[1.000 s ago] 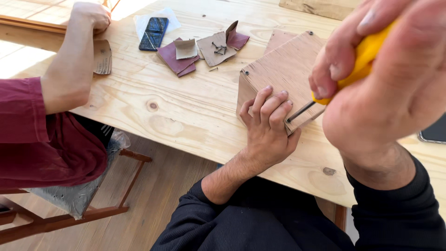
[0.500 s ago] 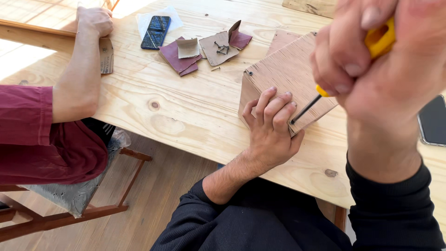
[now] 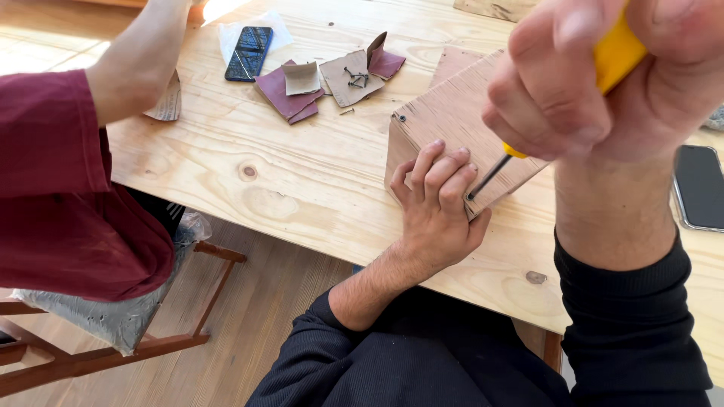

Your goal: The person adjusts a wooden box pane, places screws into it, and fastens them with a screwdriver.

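Observation:
A brown wooden box (image 3: pixel 452 113) stands on the pale wooden table (image 3: pixel 302 181). My left hand (image 3: pixel 436 203) presses against its near side, fingers curled over the edge. My right hand (image 3: pixel 596 83) is closed around a yellow-handled screwdriver (image 3: pixel 615 53). The screwdriver's thin metal shaft (image 3: pixel 490 177) slants down to the box's near corner, its tip right beside my left fingertips.
Sandpaper pieces (image 3: pixel 290 94) and loose screws (image 3: pixel 356 78) lie at the back of the table beside a dark phone (image 3: pixel 249 53). A second phone (image 3: pixel 697 188) lies at the right. Another person's arm in a red sleeve (image 3: pixel 68 181) reaches over the left edge. A wooden chair (image 3: pixel 151 332) stands below.
My right hand with the screwdriver has turned slightly, staying at the box's corner. The other person's arm has stretched farther toward the top of the table.

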